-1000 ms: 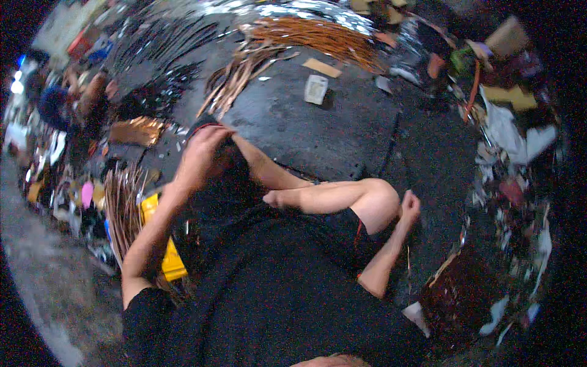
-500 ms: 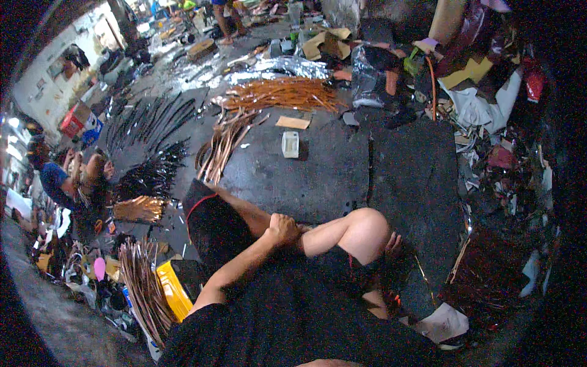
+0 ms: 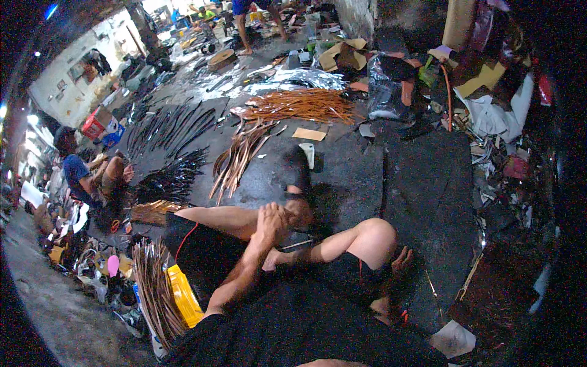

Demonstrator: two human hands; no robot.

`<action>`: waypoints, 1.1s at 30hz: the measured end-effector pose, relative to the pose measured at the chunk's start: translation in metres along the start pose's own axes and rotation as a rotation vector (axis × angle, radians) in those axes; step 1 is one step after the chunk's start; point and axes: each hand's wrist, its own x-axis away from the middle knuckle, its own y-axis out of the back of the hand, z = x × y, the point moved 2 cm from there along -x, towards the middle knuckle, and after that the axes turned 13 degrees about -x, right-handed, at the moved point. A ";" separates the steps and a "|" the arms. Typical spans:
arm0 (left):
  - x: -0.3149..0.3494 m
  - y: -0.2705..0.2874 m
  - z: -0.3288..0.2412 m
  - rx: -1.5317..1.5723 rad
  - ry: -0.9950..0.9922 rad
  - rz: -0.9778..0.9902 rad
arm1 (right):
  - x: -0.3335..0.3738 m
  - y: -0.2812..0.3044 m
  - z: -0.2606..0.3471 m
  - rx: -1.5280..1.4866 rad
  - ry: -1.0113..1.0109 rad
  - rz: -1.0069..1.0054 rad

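I sit on the floor with both legs bent. My left hand [image 3: 272, 221] is closed round my left lower leg [image 3: 226, 217], near the ankle. Beyond it, a dark, blurred, shoe-like shape [image 3: 296, 166] sticks out from the end of that leg; its detail cannot be made out. This shape partly covers a small white plastic container [image 3: 308, 155] on the dark floor mat. Past my bent right knee [image 3: 374, 235], my right hand [image 3: 400, 260] shows only some fingers, apart, with nothing seen in them; the thigh hides the rest.
Bundles of brown strips [image 3: 238, 160], orange strips [image 3: 299, 105] and black strips [image 3: 174, 174] lie ahead and left. Beside my left hip stand more brown strips [image 3: 158, 287] and a yellow box [image 3: 185, 296]. Another person [image 3: 79, 174] sits far left. Scrap [image 3: 489, 110] heaps along the right.
My left lower leg has swung outward, bringing the dark shape in front of the white container. The left hand has shifted slightly with it. The whole view has moved a little.
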 end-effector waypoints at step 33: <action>-0.270 0.053 0.048 1.168 0.244 -0.245 | -0.037 -0.063 0.113 0.208 0.594 0.207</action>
